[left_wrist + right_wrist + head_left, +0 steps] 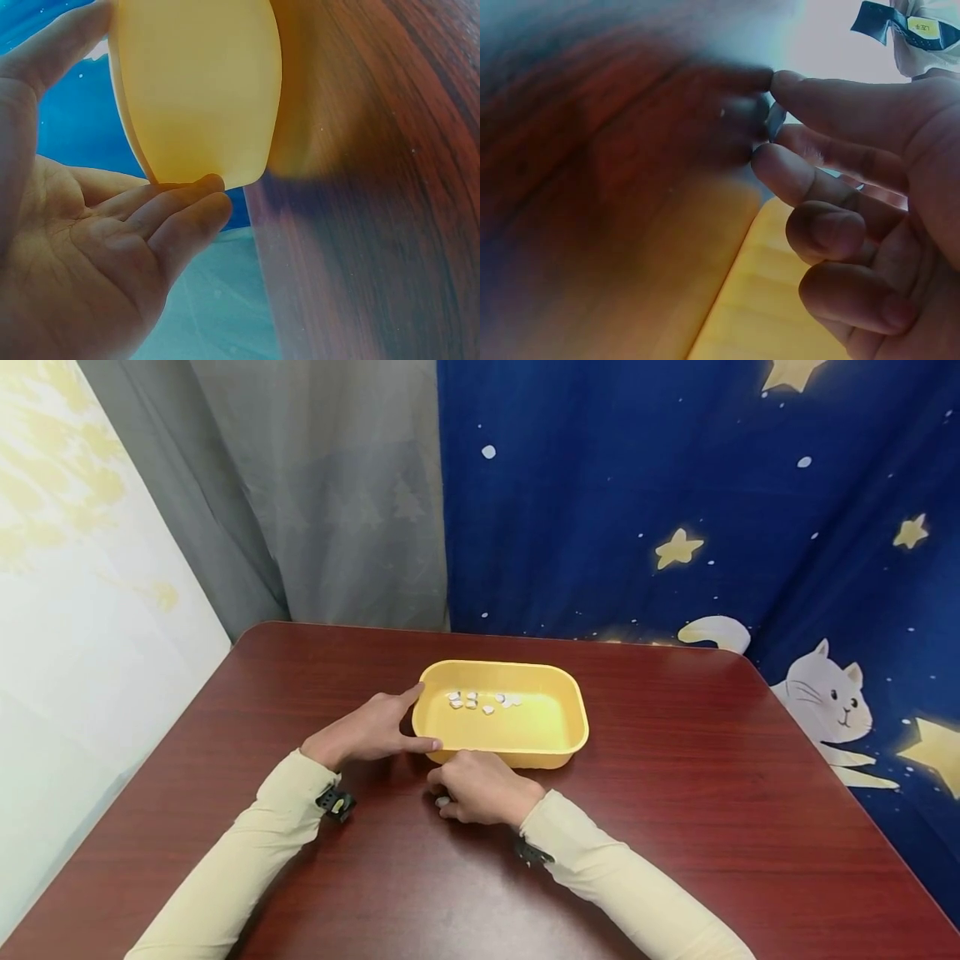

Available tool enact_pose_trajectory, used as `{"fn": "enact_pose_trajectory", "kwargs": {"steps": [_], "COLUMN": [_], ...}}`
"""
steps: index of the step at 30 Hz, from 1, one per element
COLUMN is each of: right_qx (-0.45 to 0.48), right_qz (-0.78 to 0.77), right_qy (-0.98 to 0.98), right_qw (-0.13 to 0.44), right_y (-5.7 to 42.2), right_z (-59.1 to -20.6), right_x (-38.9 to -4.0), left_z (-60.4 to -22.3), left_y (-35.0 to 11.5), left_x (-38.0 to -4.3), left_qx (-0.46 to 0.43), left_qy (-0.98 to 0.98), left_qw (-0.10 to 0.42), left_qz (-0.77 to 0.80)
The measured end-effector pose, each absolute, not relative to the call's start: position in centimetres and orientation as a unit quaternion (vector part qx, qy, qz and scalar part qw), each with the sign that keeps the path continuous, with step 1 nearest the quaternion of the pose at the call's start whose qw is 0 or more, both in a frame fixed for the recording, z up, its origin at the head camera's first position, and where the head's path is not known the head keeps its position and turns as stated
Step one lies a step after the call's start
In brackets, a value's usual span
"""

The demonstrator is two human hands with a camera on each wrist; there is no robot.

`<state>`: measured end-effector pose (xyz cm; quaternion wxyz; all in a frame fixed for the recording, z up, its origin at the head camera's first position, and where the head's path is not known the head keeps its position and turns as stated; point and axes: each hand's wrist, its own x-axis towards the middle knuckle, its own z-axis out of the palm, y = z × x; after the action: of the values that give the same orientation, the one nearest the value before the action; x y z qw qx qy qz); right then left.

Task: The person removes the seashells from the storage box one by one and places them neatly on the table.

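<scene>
A yellow plastic basin stands on the table, with several small white pebble-like pieces on its floor, mostly toward the left. My left hand spans the basin's left end, thumb on the near rim and fingers at the far left corner. In the left wrist view those fingers bend against the basin's outer wall. Just in front of the basin, my right hand pinches a small pale pebble-like piece low over the tabletop. That piece looks dark in the right wrist view, between thumb and fingertips.
The reddish-brown wooden table extends around the basin on every side. Behind it hang a grey curtain and a blue one with stars and a cat. Black straps sit on both wrists.
</scene>
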<state>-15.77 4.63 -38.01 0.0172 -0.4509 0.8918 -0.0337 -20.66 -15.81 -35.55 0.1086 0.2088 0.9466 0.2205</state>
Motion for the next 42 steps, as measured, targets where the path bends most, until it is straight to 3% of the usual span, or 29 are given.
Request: {"fn": "enact_pose_trajectory", "kwargs": {"steps": [16,27,42], "right_qx": [-0.449,-0.445,-0.405], "right_qz": [-0.106,-0.170,-0.113], "right_qy": [0.887,0.878,0.907], "right_qw": [0.004,-0.044,0.018], "right_y": [6.3,10.5,12.2], "right_z": [-34.5,-33.4,-32.0], "right_x": [-16.1,-19.3,-24.6], "left_z": [-35.5,-35.5,-35.7], "left_y": [-16.0,-16.0,-15.9], "left_x": [-20.8,-21.1,-20.8], "left_qx": [0.212,0.199,0.203], "left_qy": [0.948,0.950,0.948], "left_qw": [0.096,0.113,0.119], "left_qz": [0.219,0.214,0.212]}}
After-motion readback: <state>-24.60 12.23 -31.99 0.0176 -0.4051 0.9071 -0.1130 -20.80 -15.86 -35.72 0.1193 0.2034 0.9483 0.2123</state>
